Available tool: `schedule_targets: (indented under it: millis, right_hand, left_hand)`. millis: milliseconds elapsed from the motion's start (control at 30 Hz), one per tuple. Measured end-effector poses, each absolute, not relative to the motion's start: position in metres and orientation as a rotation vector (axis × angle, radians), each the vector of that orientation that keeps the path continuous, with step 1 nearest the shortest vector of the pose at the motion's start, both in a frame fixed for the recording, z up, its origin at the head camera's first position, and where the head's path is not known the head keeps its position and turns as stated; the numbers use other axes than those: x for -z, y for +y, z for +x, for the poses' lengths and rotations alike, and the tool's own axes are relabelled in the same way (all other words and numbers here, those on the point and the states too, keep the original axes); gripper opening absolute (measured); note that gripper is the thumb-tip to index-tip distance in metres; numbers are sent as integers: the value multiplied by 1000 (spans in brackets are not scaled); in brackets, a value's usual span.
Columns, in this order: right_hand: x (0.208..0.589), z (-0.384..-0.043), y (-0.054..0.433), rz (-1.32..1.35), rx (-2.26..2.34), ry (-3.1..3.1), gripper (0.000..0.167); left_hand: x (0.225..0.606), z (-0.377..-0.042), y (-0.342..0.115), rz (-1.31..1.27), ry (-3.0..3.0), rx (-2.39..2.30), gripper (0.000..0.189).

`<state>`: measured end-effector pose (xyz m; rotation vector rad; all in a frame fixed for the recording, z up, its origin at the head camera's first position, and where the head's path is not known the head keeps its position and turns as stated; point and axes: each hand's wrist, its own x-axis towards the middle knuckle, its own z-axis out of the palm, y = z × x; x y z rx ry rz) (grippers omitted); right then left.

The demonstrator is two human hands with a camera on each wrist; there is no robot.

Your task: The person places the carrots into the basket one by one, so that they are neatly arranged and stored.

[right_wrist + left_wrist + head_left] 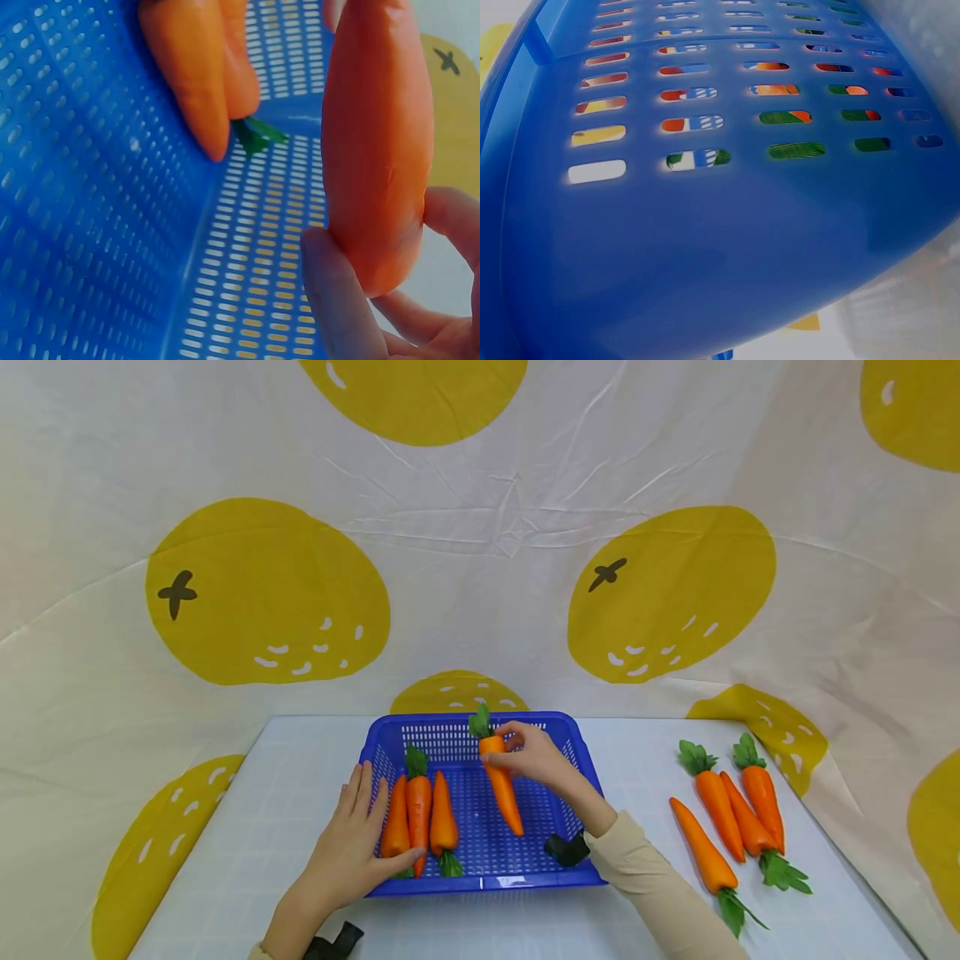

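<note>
My right hand [536, 756] pinches an orange carrot [501, 785] near its leafy top, between thumb and fingers. The carrot tilts, tip down, over the right half of a blue plastic basket [480, 827]. In the right wrist view, the thumb and fingertips press on the thick end of the held carrot [379, 150]. At the basket's left side lies my left hand [352, 839], its fingers extended along the rim and its thumb over the front left corner. Beside it, inside the basket, several carrots [418, 814] lie in a row, leaves facing alternate ways. The left wrist view shows the basket's outer wall [705, 225].
On the white table [247, 827], to the right of the basket, lies a loose group of carrots [705, 843] with green leaves. Behind the table hangs a pale cloth [480, 593] printed with yellow fruit. Black wrist devices [567, 849] sit near both wrists.
</note>
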<state>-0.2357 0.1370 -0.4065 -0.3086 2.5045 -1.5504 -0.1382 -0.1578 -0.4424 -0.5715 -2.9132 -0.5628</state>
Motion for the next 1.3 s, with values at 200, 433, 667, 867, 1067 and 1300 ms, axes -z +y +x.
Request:
schedule_targets:
  millis: [200,433,667,867,1067,1300]
  right_hand:
    - [411,-236,136,-332,1541,2489,47]
    - [416,-238,135,-303,1501,2519,44]
    - [426,-242,135,-330,1347,2621,46]
    - [428,-241,135,-358,1254,2670,48]
    - [429,-239,134,-315,1215,2648,45]
    - [433,-239,132,-321,1158,2595,46]
  left_hand:
    - [441,-139,-158,-570,-2915,553,110]
    - [441,-138,-158,-572,-2911,559,110]
    - [446,-139,-159,-571,-2907,566,111]
    - [447,-140,-159,-572,-2904,574,110]
    - [448,-140,-159,-569,-2912,582,112]
    - [448,-139,-159,-558,-2919,581,112]
